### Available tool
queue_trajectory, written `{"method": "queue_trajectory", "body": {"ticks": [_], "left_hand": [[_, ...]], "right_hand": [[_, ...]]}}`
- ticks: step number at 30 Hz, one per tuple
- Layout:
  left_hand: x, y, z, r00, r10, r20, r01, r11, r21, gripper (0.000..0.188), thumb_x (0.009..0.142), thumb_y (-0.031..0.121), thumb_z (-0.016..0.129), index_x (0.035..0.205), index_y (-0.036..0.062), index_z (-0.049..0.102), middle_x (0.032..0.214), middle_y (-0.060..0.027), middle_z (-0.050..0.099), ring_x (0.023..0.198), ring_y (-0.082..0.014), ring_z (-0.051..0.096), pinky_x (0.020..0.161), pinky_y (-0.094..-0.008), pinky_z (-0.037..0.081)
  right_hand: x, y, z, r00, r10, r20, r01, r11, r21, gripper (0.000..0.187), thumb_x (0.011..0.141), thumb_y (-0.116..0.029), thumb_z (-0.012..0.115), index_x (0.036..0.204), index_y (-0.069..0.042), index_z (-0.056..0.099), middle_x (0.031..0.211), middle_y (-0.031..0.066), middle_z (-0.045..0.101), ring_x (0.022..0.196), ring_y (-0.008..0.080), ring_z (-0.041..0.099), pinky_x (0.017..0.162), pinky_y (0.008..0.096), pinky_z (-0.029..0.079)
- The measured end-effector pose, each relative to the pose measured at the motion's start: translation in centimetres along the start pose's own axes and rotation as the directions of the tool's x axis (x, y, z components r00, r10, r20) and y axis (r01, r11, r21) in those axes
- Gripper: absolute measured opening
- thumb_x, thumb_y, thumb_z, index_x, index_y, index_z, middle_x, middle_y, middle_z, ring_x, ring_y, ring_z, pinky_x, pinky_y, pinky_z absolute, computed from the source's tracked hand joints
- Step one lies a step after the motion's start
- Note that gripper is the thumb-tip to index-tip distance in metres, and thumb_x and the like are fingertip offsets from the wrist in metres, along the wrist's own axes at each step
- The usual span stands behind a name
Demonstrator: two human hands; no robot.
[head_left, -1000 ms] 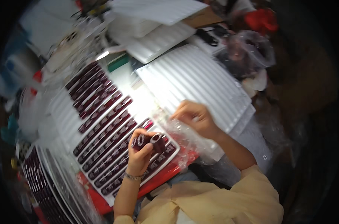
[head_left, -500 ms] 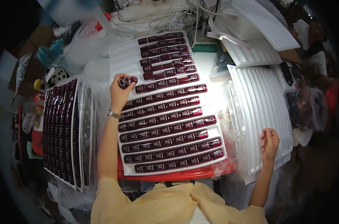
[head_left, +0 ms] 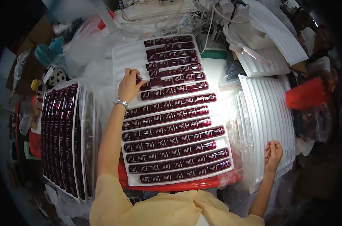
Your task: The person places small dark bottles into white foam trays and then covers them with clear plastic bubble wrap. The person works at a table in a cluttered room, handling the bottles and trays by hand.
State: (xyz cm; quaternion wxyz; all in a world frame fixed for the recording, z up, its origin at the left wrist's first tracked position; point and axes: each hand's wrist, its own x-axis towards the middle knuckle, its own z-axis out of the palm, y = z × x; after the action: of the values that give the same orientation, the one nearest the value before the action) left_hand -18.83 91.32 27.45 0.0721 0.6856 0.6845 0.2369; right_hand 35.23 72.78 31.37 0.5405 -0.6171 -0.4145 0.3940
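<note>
- Dark-red bottles lie in the tray: I count seven long rows nearer me than my left grip, about seven shorter ones beside and beyond it.
- I judge the long rows nearly full; bare grooves beyond that grip look left over.
- My left grip is closed on one bottle at a short row's end; more may be hidden.
- My right grip is curled by some white trays; I cannot tell if it grips anything.
- One loaded stack stands left of my left grip.
</note>
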Motion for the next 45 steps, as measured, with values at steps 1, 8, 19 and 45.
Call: {"method": "queue_trajectory", "body": {"ticks": [1, 8, 19, 45], "left_hand": [[0.6, -0.9, 0.0, 0.999, 0.016, 0.029, -0.017, 1.000, 0.021, 0.032, 0.079, 0.022, 0.073, 0.099, 0.0053, 0.054, 0.103, -0.0095, 0.051, 0.085, -0.0283, 0.059, 0.073, -0.0385, 0.049], [3.0, -1.6, 0.2, 0.998, 0.041, -0.044, -0.037, 0.994, 0.101, 0.031, 0.083, 0.028, 0.069, 0.099, 0.0046, 0.057, 0.098, -0.0120, 0.057, 0.086, -0.0300, 0.061, 0.071, -0.0394, 0.050], [5.5, -2.0, 1.2, 0.996, -0.080, -0.033, 0.082, 0.992, 0.091, 0.041, 0.086, 0.041, 0.063, 0.085, 0.0008, 0.056, 0.085, -0.0181, 0.063, 0.082, -0.0362, 0.061, 0.069, -0.0437, 0.048], [5.4, -5.3, 6.7, 0.928, -0.142, -0.344, 0.000, 0.924, -0.382, 0.025, 0.089, 0.020, 0.063, 0.102, 0.0005, 0.056, 0.089, -0.0087, 0.054, 0.078, -0.0210, 0.049, 0.072, -0.0322, 0.042]], "right_hand": [[0.1, -0.2, 0.3, 1.000, 0.004, 0.003, -0.004, 1.000, -0.006, 0.019, 0.097, -0.016, 0.052, 0.088, -0.001, 0.060, 0.066, 0.0016, 0.055, 0.042, 0.0006, 0.038, 0.037, 0.0153, 0.026], [0.0, 0.4, 0.1, 1.000, -0.019, -0.009, 0.018, 0.999, -0.041, 0.018, 0.097, -0.015, 0.053, 0.088, -0.001, 0.060, 0.065, 0.0005, 0.053, 0.042, 0.0001, 0.037, 0.036, 0.0158, 0.024], [-0.7, 0.2, 0.4, 0.999, -0.016, -0.035, 0.013, 0.996, -0.083, 0.017, 0.096, -0.014, 0.053, 0.087, -0.002, 0.060, 0.065, 0.0003, 0.054, 0.042, 0.0001, 0.038, 0.037, 0.0160, 0.024], [25.6, -2.1, -8.9, 0.914, -0.361, -0.183, -0.074, 0.297, -0.952, 0.062, 0.068, -0.030, 0.078, 0.121, -0.008, 0.057, 0.125, 0.0235, 0.052, 0.113, 0.0392, 0.055, 0.093, 0.0437, 0.046]]}}
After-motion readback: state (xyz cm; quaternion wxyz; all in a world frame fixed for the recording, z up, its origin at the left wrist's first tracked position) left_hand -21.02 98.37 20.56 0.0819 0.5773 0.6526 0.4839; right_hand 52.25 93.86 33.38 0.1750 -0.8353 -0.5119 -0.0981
